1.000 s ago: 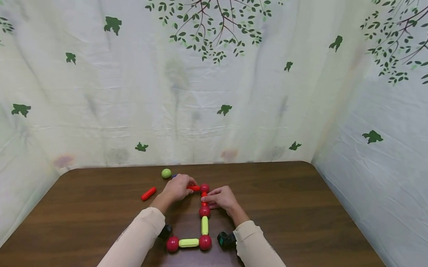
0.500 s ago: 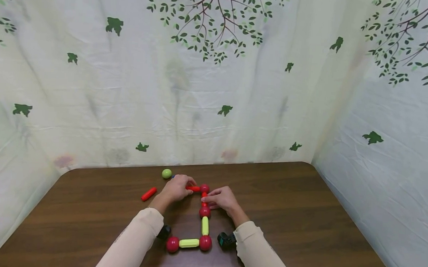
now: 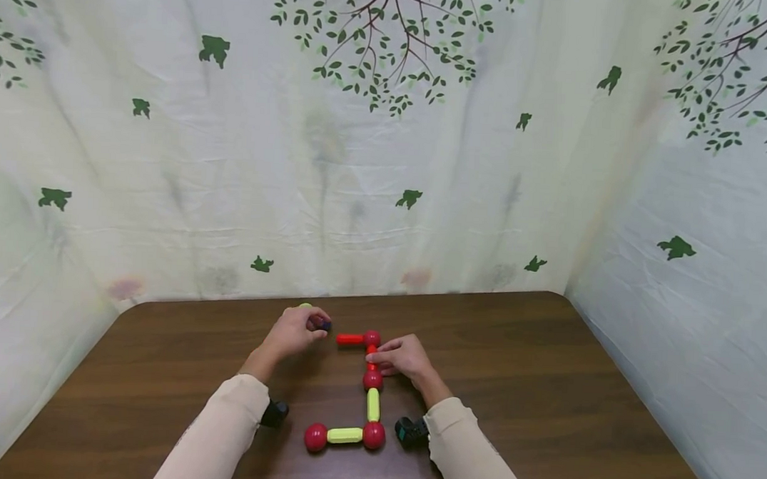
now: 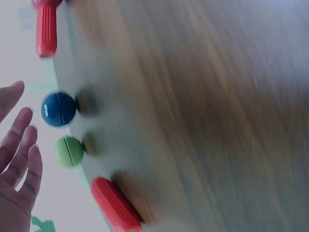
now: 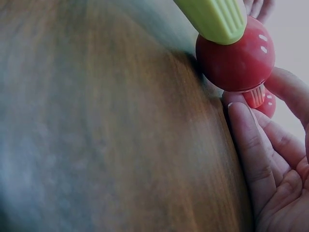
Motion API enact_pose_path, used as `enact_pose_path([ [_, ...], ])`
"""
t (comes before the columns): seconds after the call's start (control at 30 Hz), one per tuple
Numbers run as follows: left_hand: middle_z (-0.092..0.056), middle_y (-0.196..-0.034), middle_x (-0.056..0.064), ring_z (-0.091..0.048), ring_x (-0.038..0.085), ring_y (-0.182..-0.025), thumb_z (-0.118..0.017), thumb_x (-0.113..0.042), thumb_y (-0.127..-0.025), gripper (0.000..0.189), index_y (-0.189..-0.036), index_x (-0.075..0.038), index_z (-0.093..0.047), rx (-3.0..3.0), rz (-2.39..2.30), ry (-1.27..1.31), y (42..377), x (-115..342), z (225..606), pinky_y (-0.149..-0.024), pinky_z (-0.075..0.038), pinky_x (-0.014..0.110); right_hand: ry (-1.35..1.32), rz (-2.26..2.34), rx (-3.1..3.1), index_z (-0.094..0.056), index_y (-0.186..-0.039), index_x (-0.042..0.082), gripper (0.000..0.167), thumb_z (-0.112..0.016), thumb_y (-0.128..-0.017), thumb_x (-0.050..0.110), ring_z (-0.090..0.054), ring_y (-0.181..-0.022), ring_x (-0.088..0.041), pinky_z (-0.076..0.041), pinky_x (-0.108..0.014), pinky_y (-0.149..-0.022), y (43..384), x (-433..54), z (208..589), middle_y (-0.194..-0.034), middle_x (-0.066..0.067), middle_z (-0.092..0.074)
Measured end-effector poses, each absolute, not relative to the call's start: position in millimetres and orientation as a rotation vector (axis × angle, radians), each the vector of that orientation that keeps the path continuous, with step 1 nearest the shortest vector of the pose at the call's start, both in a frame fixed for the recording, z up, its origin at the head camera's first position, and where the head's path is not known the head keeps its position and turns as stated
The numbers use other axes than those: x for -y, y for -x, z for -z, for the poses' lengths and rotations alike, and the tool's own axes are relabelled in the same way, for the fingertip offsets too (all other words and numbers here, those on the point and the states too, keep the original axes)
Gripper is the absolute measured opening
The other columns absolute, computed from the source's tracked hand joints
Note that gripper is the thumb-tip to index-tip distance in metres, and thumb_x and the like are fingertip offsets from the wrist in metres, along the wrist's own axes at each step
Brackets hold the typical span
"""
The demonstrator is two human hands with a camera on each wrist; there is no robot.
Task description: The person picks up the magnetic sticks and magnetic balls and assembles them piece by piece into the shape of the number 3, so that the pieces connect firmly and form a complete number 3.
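Note:
In the head view my left hand [image 3: 296, 330] reaches over a blue ball [image 3: 325, 325], its fingers loosely bent. The left wrist view shows those fingers apart from the blue ball [image 4: 58, 109]. My right hand [image 3: 406, 358] pinches a short red rod [image 3: 372, 352] between two red balls, the far ball [image 3: 371, 338] and the nearer one [image 3: 372, 379]. Another red rod [image 3: 350, 339] juts left from the far ball, its outer end bare. Toward me the joined line continues through a yellow-green rod [image 3: 373, 405], a corner red ball [image 3: 373, 435], a second yellow-green rod [image 3: 345, 435] and an end ball [image 3: 315, 437].
Beside the blue ball sits a green ball [image 4: 69, 151], mostly behind my left hand in the head view. A loose red rod [image 4: 116, 205] lies past it, hidden by my arm from above. Leaf-printed cloth [image 3: 333, 216] hangs behind the brown wooden table [image 3: 512, 374].
My left hand has let go of the red rod at the far end and moved left to the blue ball. My right hand keeps its grip in the same place.

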State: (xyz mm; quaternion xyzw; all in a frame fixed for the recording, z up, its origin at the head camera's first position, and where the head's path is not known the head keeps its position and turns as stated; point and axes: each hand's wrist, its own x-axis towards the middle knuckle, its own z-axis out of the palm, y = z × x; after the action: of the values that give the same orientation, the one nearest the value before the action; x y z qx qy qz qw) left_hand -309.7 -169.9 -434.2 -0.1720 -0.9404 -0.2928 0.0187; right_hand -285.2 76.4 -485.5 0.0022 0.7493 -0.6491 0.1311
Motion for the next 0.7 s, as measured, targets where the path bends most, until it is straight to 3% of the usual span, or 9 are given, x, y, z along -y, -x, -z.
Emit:
enact_pose_path([
  [0.23, -0.064, -0.115, 0.02, -0.063, 0.029, -0.092, -0.073, -0.007, -0.088, 0.028, -0.115, -0.002, -0.067, 2.872, 1.307, 0.249, 314.0, 182.5, 441.8, -0.083, -0.051, 0.045, 0.007, 1.898, -2.171, -0.073, -0.09, -0.007, 0.021, -0.083, -0.077, 0.006, -0.068, -0.061, -0.017, -0.057, -0.033, -0.061, 286.2, -77.4, 486.1, -0.077, -0.01, -0.07],
  [0.37, -0.058, -0.123, 0.023, -0.063, 0.027, -0.089, -0.074, -0.004, -0.086, 0.033, -0.118, -0.002, -0.066, 2.87, 1.384, 0.22, 316.9, 179.3, 445.8, -0.079, -0.052, 0.042, 0.019, 1.912, -2.164, -0.073, -0.09, -0.008, 0.021, -0.083, -0.077, 0.005, -0.069, -0.062, -0.018, -0.057, -0.034, -0.061, 285.9, -78.0, 486.6, -0.078, -0.012, -0.071],
  [0.5, -0.052, -0.127, 0.025, -0.063, 0.03, -0.087, -0.075, 0.0, -0.084, 0.04, -0.122, 0.001, -0.064, 2.86, 1.381, 0.256, 319.4, 174.1, 451.0, -0.078, -0.052, 0.043, 0.019, 1.888, -2.185, -0.073, -0.091, -0.007, 0.021, -0.083, -0.078, 0.007, -0.069, -0.062, -0.017, -0.057, -0.033, -0.061, 285.8, -79.4, 486.3, -0.078, -0.012, -0.071],
  [0.7, -0.055, -0.117, 0.025, -0.054, 0.041, -0.108, -0.076, 0.0, -0.081, 0.038, -0.118, 0.003, -0.067, 2.874, 1.197, 0.358, 324.1, 167.1, 455.5, -0.094, -0.042, 0.053, 0.017, 1.875, -2.186, -0.074, -0.089, -0.006, 0.02, -0.084, -0.078, 0.008, -0.068, -0.061, -0.016, -0.057, -0.033, -0.06, 284.9, -80.7, 483.5, -0.077, -0.011, -0.071],
])
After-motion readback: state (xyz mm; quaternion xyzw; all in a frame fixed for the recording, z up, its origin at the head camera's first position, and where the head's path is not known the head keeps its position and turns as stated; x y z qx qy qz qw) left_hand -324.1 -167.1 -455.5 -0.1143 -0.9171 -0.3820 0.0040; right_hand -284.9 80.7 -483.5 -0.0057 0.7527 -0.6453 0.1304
